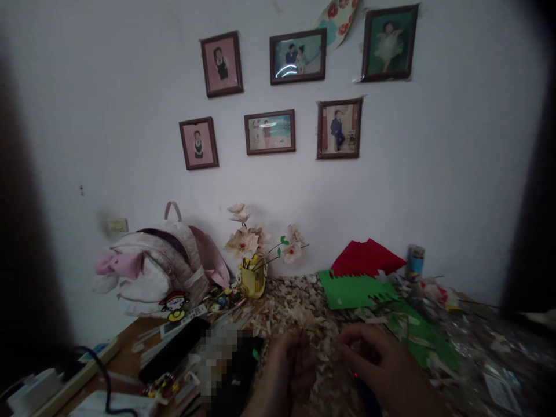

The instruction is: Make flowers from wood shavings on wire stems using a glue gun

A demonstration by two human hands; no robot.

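My left hand (pixel 292 368) is low in the middle of the view, its fingers curled inward. A pale papery flower shape (pixel 304 317) shows just beyond its fingertips; I cannot tell whether the hand grips it. To the right, my right hand (pixel 382 362) has thumb and forefinger drawn together, and anything between them is too small to make out. Cream-coloured shavings (pixel 324 347) lie thickly beneath and between both hands. Behind them, a yellow pot (pixel 252 281) holds pale handmade flowers (pixel 243 242) with dark stems and green leaves.
Green sheets (pixel 354 289) and a red sheet (pixel 367 259) with jagged edges lie at the right, near a blue can (pixel 416 263). At the left are a backpack (pixel 160 266), a black phone (pixel 176 348) and a power strip (pixel 78 376). Framed pictures (pixel 269 132) hang above.
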